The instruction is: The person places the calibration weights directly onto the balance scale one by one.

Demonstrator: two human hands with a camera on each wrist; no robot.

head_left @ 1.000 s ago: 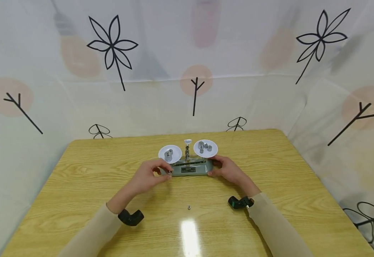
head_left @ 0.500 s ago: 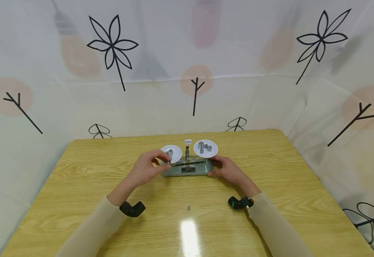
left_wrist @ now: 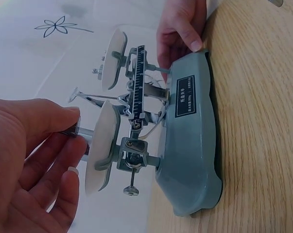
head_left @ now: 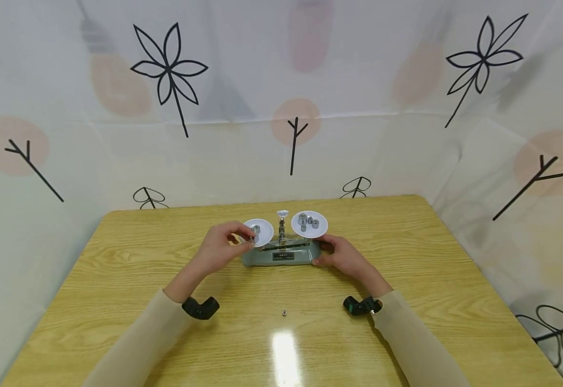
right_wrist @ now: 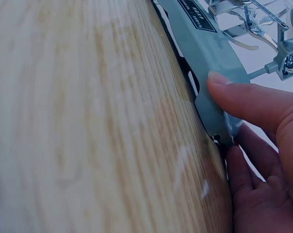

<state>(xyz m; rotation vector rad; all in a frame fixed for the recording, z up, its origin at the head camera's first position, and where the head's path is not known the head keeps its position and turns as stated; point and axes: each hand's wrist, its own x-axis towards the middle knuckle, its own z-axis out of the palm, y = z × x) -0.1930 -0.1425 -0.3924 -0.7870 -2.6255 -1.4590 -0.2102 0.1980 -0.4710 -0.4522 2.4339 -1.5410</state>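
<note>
A tray balance (head_left: 262, 258) with a grey-green base stands toward the back of the table. My left hand (head_left: 219, 246) is at its left pan (head_left: 266, 235), pinching a small metal weight (left_wrist: 74, 128) between thumb and fingertip close over the white dish. Other metal weights (head_left: 257, 229) stand on that pan, partly hidden by the fingers. The right pan (head_left: 322, 228) carries several metal weights (head_left: 303, 219). At the base's right end, my right hand (head_left: 343, 257) grips the body, thumb (right_wrist: 233, 92) on the front face and fingers behind.
One tiny metal weight (head_left: 284, 313) sits on the wooden table (head_left: 407, 301) in front of the balance. A patterned cloth (head_left: 243, 156) hangs behind the table and along its sides. The balance's upright post (head_left: 282, 228) rises between the two pans.
My left hand has lifted the small weight from in front of the base's left end up and slightly left to the left pan. The right hand has stayed in place on the base.
</note>
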